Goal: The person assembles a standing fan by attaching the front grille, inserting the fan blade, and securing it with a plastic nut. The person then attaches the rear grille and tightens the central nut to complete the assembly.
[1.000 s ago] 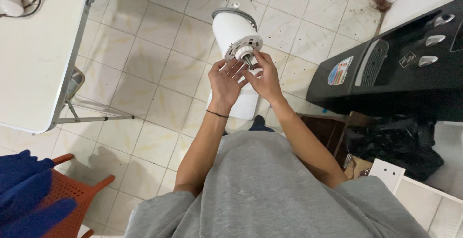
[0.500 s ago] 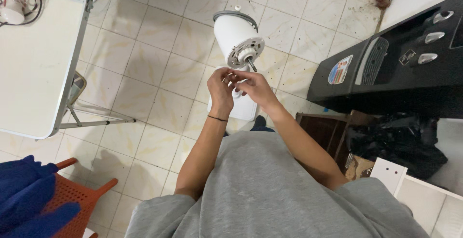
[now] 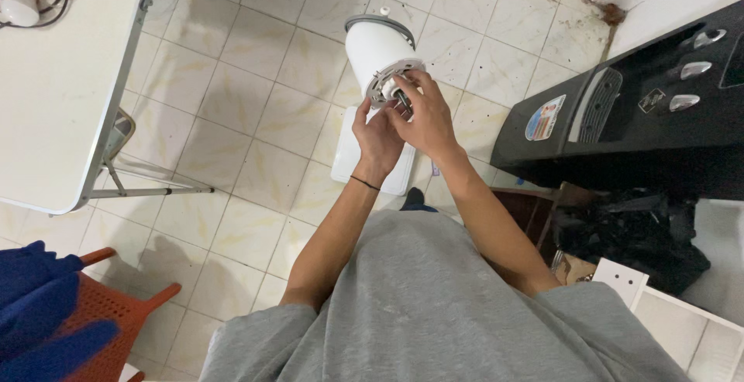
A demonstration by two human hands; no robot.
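Observation:
A white fan motor housing (image 3: 373,49) stands tilted on a white base (image 3: 346,159) on the tiled floor, its round front plate and metal shaft facing me. My right hand (image 3: 425,118) reaches onto the front plate, fingertips closed around the shaft area. My left hand (image 3: 376,135) is raised just below the plate, fingers curled against its lower edge. The shaft itself is hidden behind my fingers. A thin black band circles my left wrist.
A white folding table (image 3: 54,95) stands at the left with cables on its far corner. A black water dispenser (image 3: 620,118) lies at the right, dark clutter beside it. An orange plastic chair (image 3: 108,312) with blue cloth sits lower left.
Both hands have risen from in front of my chest back up to the motor's front plate; the shaft, visible before, is now covered by my right fingers.

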